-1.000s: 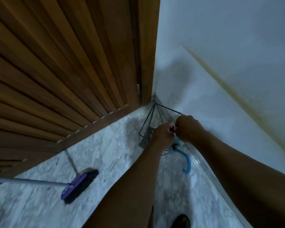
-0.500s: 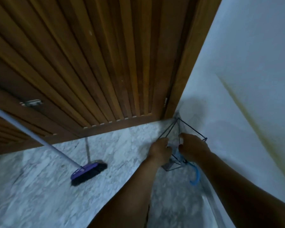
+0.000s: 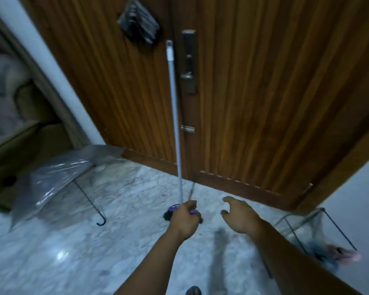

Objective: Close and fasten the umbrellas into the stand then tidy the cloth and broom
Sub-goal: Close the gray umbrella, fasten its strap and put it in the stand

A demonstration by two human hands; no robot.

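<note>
Step in hand, as I judge it: moving the broom. Best gripped low and kept upright so its pole doesn't scrape the door.

My left hand curls round the broom's purple head. My right hand hangs just beside, fingers loosely apart, holding nothing.

Stand sits right (contents blurred). A clear umbrella lies open, left.

One broom, one open clear umbrella, one wire stand, two hands, one wooden door.
</note>
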